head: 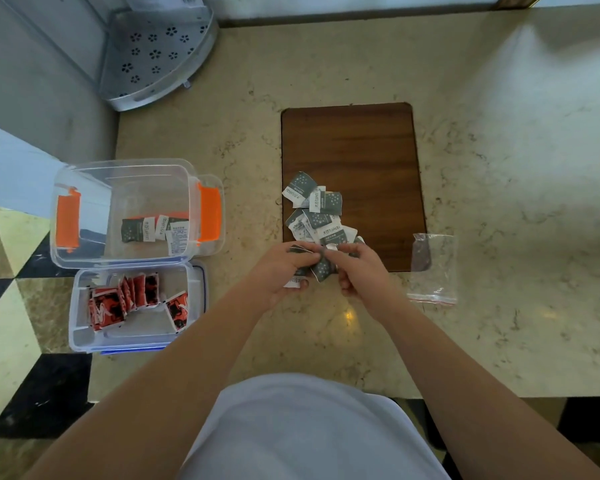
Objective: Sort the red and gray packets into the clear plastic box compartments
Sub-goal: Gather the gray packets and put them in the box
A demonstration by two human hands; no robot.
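Note:
A heap of gray packets point(315, 210) lies on the near part of a brown board point(350, 147). My left hand point(284, 271) and my right hand point(359, 268) meet at the heap's near edge, both closed on a bunch of gray packets point(321, 268). At the left stands a clear box with orange clips point(84, 258) that holds a few gray packets point(155, 230). Just in front of it a smaller clear box with blue trim point(80, 336) holds several red packets point(132, 299).
An empty clear zip bag point(433, 268) lies right of the board on the marble counter point(499, 168). A grey perforated corner rack point(156, 53) stands at the back left. The counter's left edge drops to a checkered floor point(11, 306).

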